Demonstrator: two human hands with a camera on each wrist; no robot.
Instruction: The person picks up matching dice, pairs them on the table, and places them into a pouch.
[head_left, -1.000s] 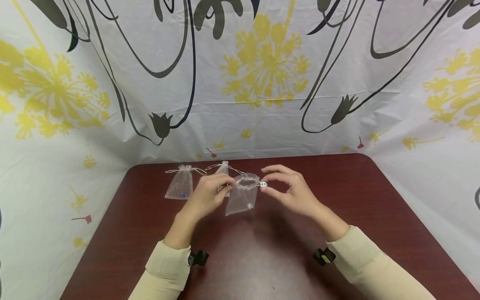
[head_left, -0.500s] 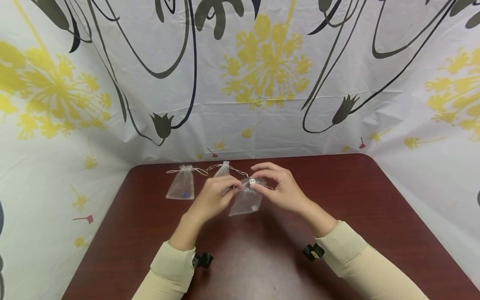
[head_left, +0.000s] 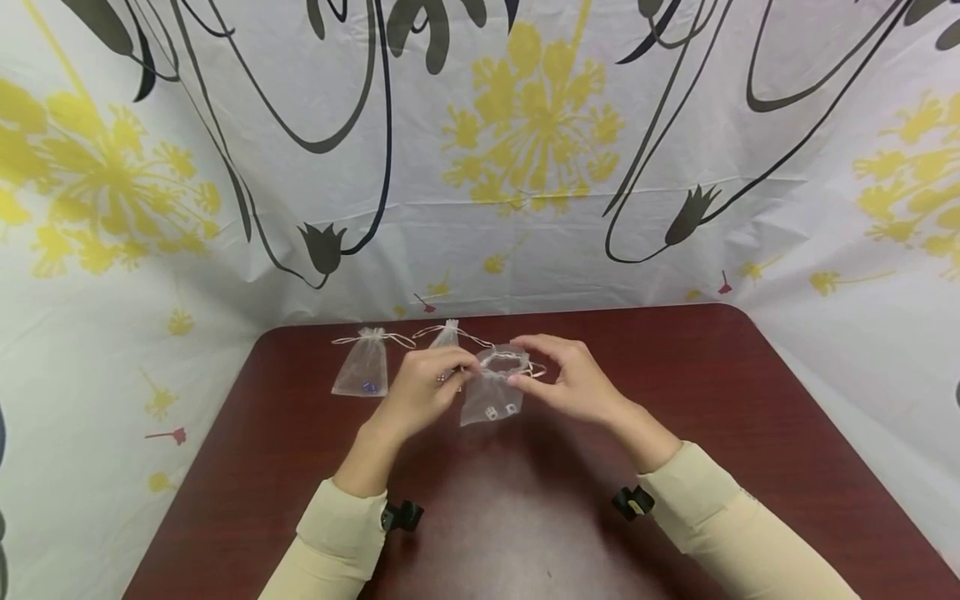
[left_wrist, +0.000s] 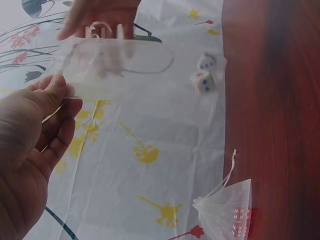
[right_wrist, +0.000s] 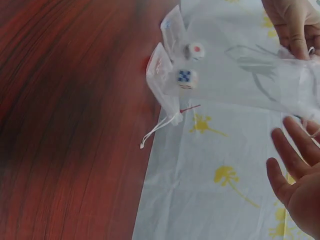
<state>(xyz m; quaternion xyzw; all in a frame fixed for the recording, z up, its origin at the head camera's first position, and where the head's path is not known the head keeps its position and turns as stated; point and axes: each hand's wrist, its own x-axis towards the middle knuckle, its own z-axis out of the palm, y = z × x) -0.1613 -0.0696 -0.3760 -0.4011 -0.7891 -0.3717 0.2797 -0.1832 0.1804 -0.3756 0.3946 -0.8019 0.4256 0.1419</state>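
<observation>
My left hand (head_left: 423,379) pinches the rim of a sheer white drawstring pouch (head_left: 477,400), held up above the table with its mouth spread wide. Two white dice (left_wrist: 202,82) lie at the bottom of this pouch; one shows a blue five-spot face (right_wrist: 185,77) in the right wrist view. At the pouch's right side is my right hand (head_left: 573,383), thumb and forefinger apart around the mouth, with no die between them. Its fingers (right_wrist: 292,150) look relaxed in the right wrist view. The pouch's cords dangle beside that hand.
Toward the back left of the dark red table (head_left: 480,517) lies a tied pouch (head_left: 360,367) with blue dice (head_left: 370,387). Another tied pouch (left_wrist: 215,212), holding red dice (left_wrist: 240,220), lies just behind my left hand. A patterned white cloth (head_left: 480,275) hangs behind the table.
My right hand brought a white die leftward over the pouch's mouth and let it go. Two dice now lie inside, where one lay before. The left hand has barely moved.
</observation>
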